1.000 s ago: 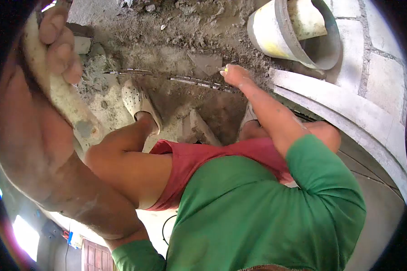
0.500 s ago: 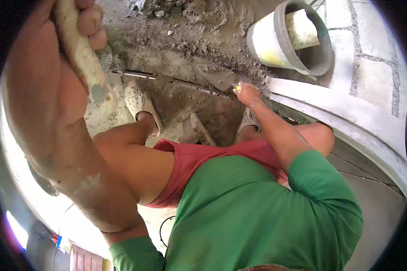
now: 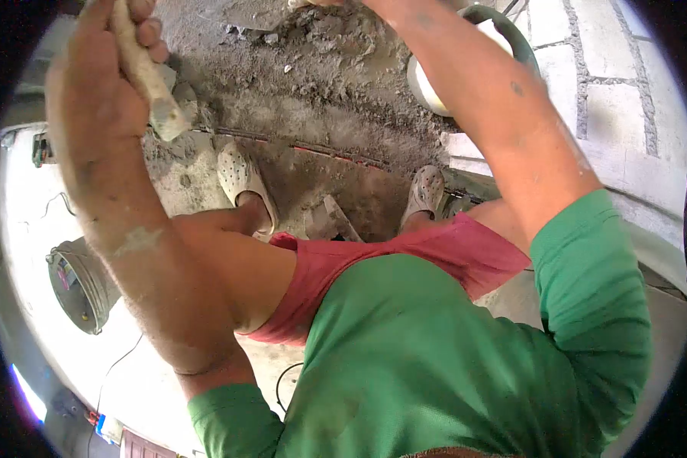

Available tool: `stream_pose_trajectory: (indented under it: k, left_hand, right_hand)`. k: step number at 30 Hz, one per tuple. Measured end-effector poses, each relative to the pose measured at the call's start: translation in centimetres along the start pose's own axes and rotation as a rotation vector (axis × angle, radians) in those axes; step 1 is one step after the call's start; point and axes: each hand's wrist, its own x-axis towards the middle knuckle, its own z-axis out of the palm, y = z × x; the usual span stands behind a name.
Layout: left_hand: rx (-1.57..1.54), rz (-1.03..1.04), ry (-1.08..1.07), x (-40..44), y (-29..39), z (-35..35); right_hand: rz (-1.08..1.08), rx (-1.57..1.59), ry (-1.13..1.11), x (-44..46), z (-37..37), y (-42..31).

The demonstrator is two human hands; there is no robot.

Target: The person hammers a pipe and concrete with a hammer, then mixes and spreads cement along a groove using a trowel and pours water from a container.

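My left hand point(image 3: 103, 99) is closed around a pale, mortar-stained wooden stick point(image 3: 141, 69) at the upper left. The stick's blunt lower end points down toward the floor; its upper end runs out of view. My right arm reaches up to the top edge, where only a sliver of my right hand point(image 3: 332, 2) shows. Beside it the flat grey blade of a trowel point(image 3: 240, 13) lies over rough wet mortar point(image 3: 320, 72). Most of the right hand's grip is cut off by the frame.
A whitish bucket point(image 3: 427, 88) stands at the upper right, partly behind my right forearm, near a block wall point(image 3: 618, 114). A thin rod point(image 3: 313, 149) crosses the floor ahead of my clogs point(image 3: 240, 179). A broken block point(image 3: 332, 220) lies between my feet. Another bucket point(image 3: 84, 290) stands left.
My right hand has swung the trowel from beside the rod up and forward to the top edge. My left hand, still around the stick, has shifted slightly upward.
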Motion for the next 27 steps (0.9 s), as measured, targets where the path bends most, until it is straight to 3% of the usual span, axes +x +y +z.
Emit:
stream_pose_trajectory:
  k: [1,2,5,6,8,9,10,12,13,15,19,21,25,27]
  left_hand:
    - [0.031,0.034,0.064,-0.1,0.3,-0.6]
    - [0.052,0.049,0.092,0.0,0.3,-1.1]
    - [0.087,0.056,0.099,-0.8,0.5,-1.6]
    - [0.091,0.058,0.088,-1.1,0.5,-1.7]
    - [0.099,0.056,0.064,-1.7,0.2,-1.4]
    - [0.099,0.054,0.057,-1.9,0.2,-1.3]
    - [0.103,0.052,0.048,-2.0,0.2,-1.1]
    - [0.11,0.056,0.04,-2.0,0.1,-0.8]
    - [0.114,0.058,0.039,-1.7,0.1,-0.8]
    - [0.116,0.057,0.03,-1.6,-0.2,-0.5]
    - [0.139,0.055,0.023,-1.6,-0.4,0.0]
    - [0.16,0.053,0.037,-1.2,-0.5,0.0]
    - [0.212,0.025,0.101,1.3,-1.2,-0.3]
    - [0.222,-0.034,-0.008,2.9,-1.3,-1.6]
  right_hand:
    - [-0.01,-0.111,-0.098,-4.3,-0.8,-2.8]
    - [-0.176,-0.109,0.11,-2.4,5.5,-0.9]
    - [0.132,0.782,-0.164,-5.9,15.3,-4.6]
    - [0.154,0.762,-0.301,-6.9,17.3,-5.9]
    - [0.289,0.772,-0.314,-8.3,22.4,-8.9]
    - [0.254,0.519,0.01,-9.5,25.0,-11.0]
    - [0.264,0.598,0.034,-10.6,26.2,-12.6]
    - [0.205,0.623,0.374,-12.2,30.4,-15.6]
    - [0.206,0.628,0.372,-13.2,30.0,-16.6]
    - [0.229,0.732,-0.083,-14.8,29.0,-18.1]
    - [0.272,0.661,-0.185,-15.3,30.2,-18.7]
    - [0.269,0.69,0.018,-16.1,29.1,-19.1]
    - [0.242,0.556,0.013,-17.3,32.4,-16.3]
    - [0.237,0.526,-0.165,-17.9,30.6,-13.0]
